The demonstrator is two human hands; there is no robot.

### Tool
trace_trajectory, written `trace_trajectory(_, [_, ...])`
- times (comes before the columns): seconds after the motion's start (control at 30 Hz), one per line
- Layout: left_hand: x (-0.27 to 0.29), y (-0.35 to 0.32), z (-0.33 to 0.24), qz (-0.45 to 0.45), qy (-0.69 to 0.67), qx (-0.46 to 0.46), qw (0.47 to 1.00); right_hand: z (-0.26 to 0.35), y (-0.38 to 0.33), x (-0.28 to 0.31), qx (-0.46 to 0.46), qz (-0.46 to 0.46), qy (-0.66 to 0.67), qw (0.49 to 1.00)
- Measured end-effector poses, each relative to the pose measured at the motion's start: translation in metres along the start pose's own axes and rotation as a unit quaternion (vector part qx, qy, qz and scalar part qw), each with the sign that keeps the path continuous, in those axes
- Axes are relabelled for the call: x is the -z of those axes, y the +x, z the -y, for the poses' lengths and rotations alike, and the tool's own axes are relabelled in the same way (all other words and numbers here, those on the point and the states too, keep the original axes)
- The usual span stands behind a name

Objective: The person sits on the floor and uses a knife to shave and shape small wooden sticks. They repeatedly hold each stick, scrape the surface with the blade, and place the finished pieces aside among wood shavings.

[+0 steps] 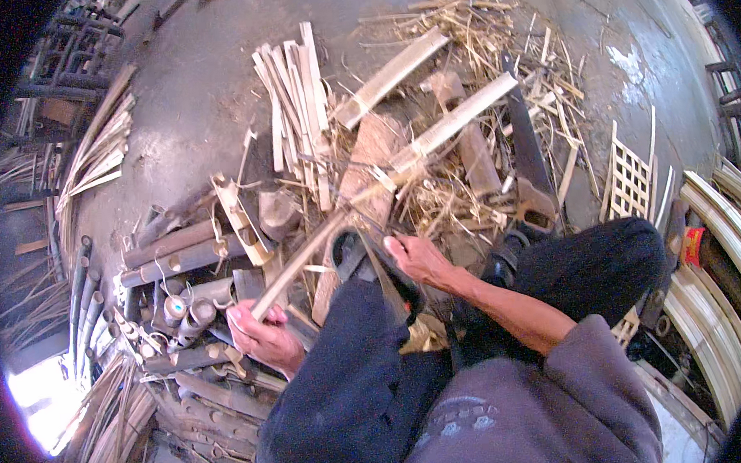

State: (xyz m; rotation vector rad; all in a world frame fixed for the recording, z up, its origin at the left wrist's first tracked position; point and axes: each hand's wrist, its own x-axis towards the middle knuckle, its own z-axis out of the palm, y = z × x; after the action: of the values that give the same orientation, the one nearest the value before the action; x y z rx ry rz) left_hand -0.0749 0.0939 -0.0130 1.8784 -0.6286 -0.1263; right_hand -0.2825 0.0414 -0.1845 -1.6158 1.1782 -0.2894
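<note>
Your left hand [265, 336] is closed around the lower end of a pale bamboo strip [298, 264], which slants up and rightward across a peeled log [373, 147] between your legs. Your right hand [422, 261] is curled just beside the strip, near your left shoe [351, 251]; I cannot tell what its fingers grip. A handsaw [540, 211] lies farther right, beside scattered bamboo shavings [449, 204].
</note>
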Motion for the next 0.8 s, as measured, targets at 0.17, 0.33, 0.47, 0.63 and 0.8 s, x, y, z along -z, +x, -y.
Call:
trace_trajectory(0.17, [-0.008,-0.008,-0.016,-0.007,0.009,-0.065,0.998,0.009,-0.005,0.012,0.117,0.025,0.011,0.993])
trace_trajectory(0.33, [0.003,-0.010,-0.008,0.019,0.059,-0.117,0.991,0.015,-0.005,0.019,-0.007,0.006,-0.022,1.000])
trace_trajectory(0.47, [-0.004,-0.009,-0.015,0.026,0.040,-0.080,0.996,-0.018,0.000,0.008,0.115,-0.065,-0.041,0.990])
trace_trajectory(0.63, [0.004,-0.002,0.000,0.076,0.077,-0.122,0.987,-0.025,0.004,0.012,-0.078,-0.015,-0.024,0.997])
trace_trajectory(0.8, [-0.058,0.036,-0.015,0.031,-0.341,0.000,0.940,-0.058,0.020,0.013,-0.115,-0.044,0.050,0.991])
